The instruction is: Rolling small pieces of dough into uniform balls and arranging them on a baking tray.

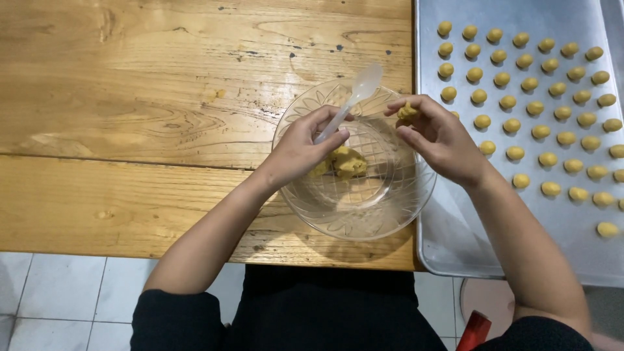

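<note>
A clear patterned glass bowl [364, 218] sits at the table's near edge with a lump of yellow dough [348, 162] inside. My left hand [302, 148] grips a translucent white plastic spoon [354, 97] whose bowl end points up and away over the glass rim. My right hand [439, 138] pinches a small piece of dough [407, 111] between thumb and fingers above the bowl's right rim. Just right of the bowl lies a metal baking tray [455, 234] carrying several rows of small yellow dough balls [511, 125].
The wooden table [143, 110] stretches bare to the left and far side. Its near edge runs just below the bowl, with white floor tiles [58, 292] beneath. A red object [476, 330] and a round pinkish thing [487, 300] sit low right, under the tray.
</note>
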